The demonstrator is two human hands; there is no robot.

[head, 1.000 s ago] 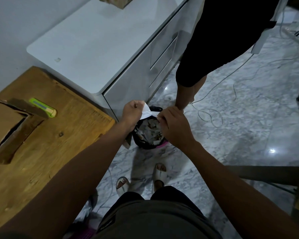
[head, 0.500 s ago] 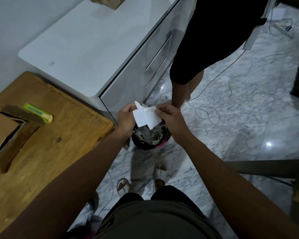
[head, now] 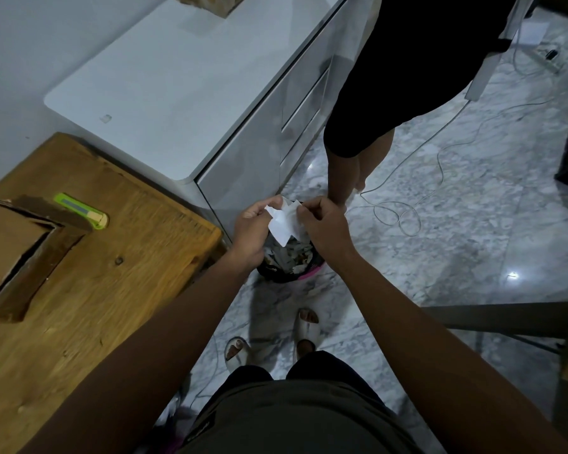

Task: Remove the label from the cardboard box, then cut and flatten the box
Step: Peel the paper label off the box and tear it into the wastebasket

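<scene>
We've got the white label [head: 284, 221] off the box and pinched between both hands, crumpled up a bit. Our left hand [head: 253, 224] grips its left edge, our right hand [head: 322, 224] nips the top right corner, both right above the bin [head: 289, 260] on the marble floor [head: 440, 240], which looks stuffed with paper scraps, hard to tell exactly. The cardboard box [head: 10, 247] sits at the left edge of the wooden table [head: 112, 290], green cutter [head: 81, 211] just beside its flap.
</scene>
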